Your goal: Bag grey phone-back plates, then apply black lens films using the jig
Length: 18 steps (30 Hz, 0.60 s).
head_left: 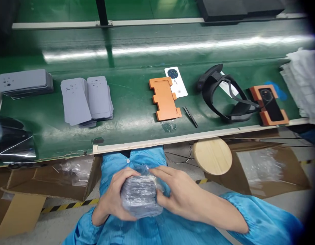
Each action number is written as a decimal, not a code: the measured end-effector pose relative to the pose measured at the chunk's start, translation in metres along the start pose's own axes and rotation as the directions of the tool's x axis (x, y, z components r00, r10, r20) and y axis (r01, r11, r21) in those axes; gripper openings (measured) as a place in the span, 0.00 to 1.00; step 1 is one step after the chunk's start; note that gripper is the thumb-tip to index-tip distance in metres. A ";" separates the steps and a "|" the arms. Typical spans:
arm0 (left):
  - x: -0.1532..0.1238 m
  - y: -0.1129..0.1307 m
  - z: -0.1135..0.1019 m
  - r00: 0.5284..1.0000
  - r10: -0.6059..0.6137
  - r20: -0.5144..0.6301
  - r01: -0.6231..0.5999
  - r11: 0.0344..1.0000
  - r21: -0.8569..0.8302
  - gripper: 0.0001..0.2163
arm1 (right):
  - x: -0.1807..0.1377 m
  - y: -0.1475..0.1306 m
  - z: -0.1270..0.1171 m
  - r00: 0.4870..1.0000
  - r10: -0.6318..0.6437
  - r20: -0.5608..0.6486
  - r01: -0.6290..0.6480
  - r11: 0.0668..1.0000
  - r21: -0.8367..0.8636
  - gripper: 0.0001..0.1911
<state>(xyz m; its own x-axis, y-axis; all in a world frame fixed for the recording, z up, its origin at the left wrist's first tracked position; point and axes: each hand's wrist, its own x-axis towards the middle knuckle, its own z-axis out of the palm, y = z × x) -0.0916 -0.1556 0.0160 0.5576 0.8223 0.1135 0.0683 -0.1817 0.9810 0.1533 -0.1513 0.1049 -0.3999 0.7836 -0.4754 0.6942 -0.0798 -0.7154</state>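
Note:
Both hands hold a thick bundle wrapped in clear plastic film (140, 197) above my lap, below the bench's front edge. Through the film the bundle looks like a stack of thin greyish sheets. My left hand (116, 195) is wrapped round its left side, thumb at the top and fingers along the side. On the right, my right hand (172, 190) grips the film at the bundle's upper right corner and side. Stacks of grey phone-shaped sheets with camera holes (76, 102) lie on the green bench at the left.
An orange fixture (165, 100) lies by a white phone back (181, 85) and tweezers (190, 117). Farther right are a black headset (208, 97), a second orange fixture with a dark phone (272, 110) and white cloth (305, 81). A round stool (213, 156) and cardboard boxes (57, 185) stand below.

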 end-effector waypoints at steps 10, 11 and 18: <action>0.004 -0.004 -0.001 0.997 0.075 -0.019 -0.075 0.997 -0.018 0.41 | 0.015 0.008 0.003 0.992 -0.080 0.098 0.077 0.996 0.034 0.15; 0.006 -0.006 -0.001 0.997 0.079 -0.014 -0.079 0.996 -0.032 0.40 | 0.016 0.010 0.003 0.992 -0.091 0.089 0.085 0.994 0.066 0.15; 0.002 -0.021 -0.003 0.996 0.089 0.002 -0.088 0.990 -0.108 0.41 | 0.028 0.030 0.008 0.985 -0.093 0.144 0.008 0.866 0.500 0.13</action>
<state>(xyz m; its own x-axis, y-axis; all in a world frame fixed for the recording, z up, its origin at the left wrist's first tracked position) -0.0945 -0.1486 -0.0037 0.5632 0.8017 0.2000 -0.0710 -0.1942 0.9784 0.1584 -0.1371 0.0657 -0.5448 0.6905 -0.4759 0.2983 -0.3709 -0.8795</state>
